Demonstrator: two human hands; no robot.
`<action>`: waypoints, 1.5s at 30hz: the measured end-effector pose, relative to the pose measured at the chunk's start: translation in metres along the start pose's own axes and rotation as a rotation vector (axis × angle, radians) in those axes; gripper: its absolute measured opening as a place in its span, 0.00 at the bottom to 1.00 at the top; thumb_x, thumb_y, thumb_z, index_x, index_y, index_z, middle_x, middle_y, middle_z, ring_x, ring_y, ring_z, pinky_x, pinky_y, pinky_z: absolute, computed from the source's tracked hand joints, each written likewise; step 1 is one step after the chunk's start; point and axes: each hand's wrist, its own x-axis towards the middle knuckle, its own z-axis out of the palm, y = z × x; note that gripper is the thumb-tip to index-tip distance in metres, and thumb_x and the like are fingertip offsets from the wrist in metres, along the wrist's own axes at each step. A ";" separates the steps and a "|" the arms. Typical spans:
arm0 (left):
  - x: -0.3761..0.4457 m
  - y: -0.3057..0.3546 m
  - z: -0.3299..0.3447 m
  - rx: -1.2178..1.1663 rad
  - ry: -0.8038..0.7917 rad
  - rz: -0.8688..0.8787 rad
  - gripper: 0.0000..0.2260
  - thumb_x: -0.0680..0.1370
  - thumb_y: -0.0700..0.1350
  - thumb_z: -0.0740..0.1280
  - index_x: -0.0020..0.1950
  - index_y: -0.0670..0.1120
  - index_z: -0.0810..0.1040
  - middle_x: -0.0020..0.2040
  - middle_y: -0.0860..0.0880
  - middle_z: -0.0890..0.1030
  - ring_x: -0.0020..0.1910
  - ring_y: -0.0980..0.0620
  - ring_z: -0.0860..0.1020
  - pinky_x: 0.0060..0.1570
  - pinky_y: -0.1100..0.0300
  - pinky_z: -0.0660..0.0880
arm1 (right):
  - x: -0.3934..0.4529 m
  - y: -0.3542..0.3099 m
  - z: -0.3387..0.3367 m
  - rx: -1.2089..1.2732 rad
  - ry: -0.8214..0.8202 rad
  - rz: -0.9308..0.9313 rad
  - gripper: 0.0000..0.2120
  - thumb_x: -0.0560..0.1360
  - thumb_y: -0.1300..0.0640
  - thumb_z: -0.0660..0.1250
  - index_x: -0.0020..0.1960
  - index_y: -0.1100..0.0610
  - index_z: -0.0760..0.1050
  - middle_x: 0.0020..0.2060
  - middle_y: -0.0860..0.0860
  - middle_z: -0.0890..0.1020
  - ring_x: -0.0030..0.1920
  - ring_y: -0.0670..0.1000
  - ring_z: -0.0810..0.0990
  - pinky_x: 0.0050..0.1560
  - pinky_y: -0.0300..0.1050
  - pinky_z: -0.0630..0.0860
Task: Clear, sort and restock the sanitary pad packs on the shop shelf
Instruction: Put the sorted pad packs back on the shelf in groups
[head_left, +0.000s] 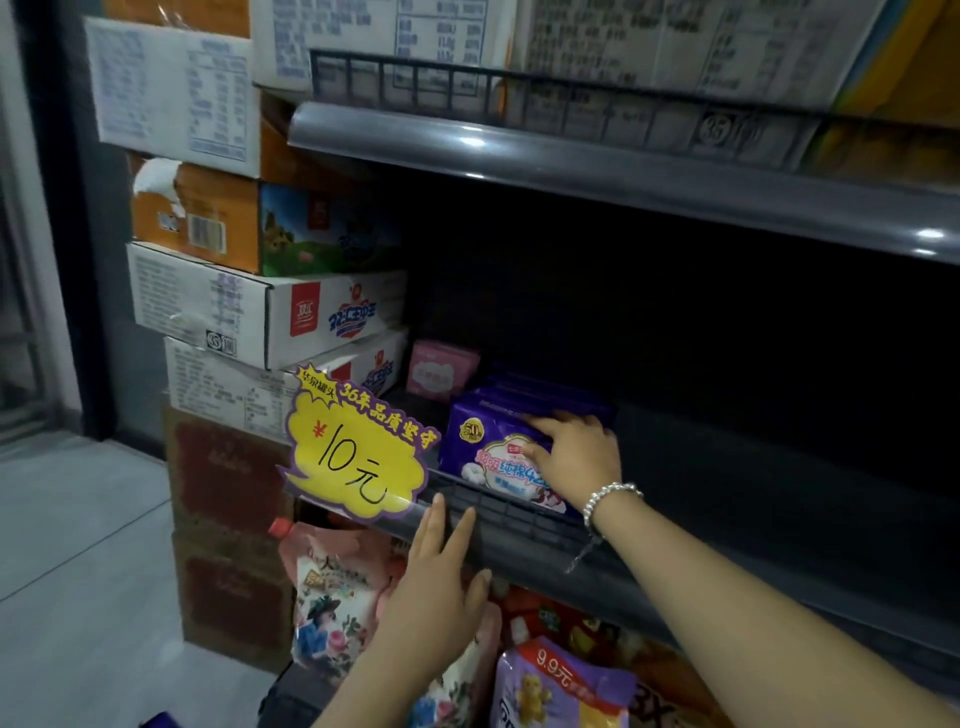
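Several purple sanitary pad packs (485, 441) stand in a row at the left end of the dark middle shelf (727, 467). My right hand (574, 457) lies on the front pack, thumb on its face and fingers over its top edge. Behind them, further left, sits a small pink pack (440, 370). My left hand (441, 577) is flat with straight fingers, its tips touching the shelf's grey front rail (524, 540) and holding nothing. The rest of the shelf to the right is dark and looks bare.
A yellow price sign (358, 452) reading 10 hangs on the rail at left. Cardboard cartons (260, 312) are stacked left of the shelf. Snack bags (337, 592) fill the shelf below. Boxes sit on the upper shelf (623, 171). Grey floor lies at lower left.
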 end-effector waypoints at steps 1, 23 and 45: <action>-0.003 -0.001 -0.006 -0.013 0.009 0.005 0.28 0.82 0.51 0.59 0.79 0.53 0.50 0.78 0.52 0.35 0.78 0.52 0.40 0.72 0.60 0.54 | -0.006 -0.004 -0.001 -0.010 0.028 -0.001 0.22 0.80 0.43 0.59 0.73 0.41 0.65 0.73 0.50 0.67 0.71 0.55 0.63 0.69 0.48 0.57; -0.127 -0.264 -0.076 0.121 -0.066 -0.419 0.24 0.80 0.50 0.62 0.76 0.50 0.62 0.74 0.46 0.62 0.68 0.46 0.68 0.69 0.55 0.64 | -0.128 -0.234 0.213 0.607 -0.344 -0.295 0.18 0.77 0.49 0.67 0.66 0.50 0.75 0.63 0.45 0.78 0.64 0.46 0.73 0.61 0.32 0.64; -0.173 -0.477 0.033 0.606 -0.621 -0.262 0.41 0.71 0.63 0.69 0.78 0.61 0.49 0.76 0.47 0.55 0.77 0.46 0.49 0.72 0.39 0.38 | -0.144 -0.285 0.484 0.374 -1.018 -0.172 0.23 0.77 0.46 0.66 0.71 0.44 0.70 0.69 0.53 0.71 0.68 0.56 0.70 0.70 0.50 0.67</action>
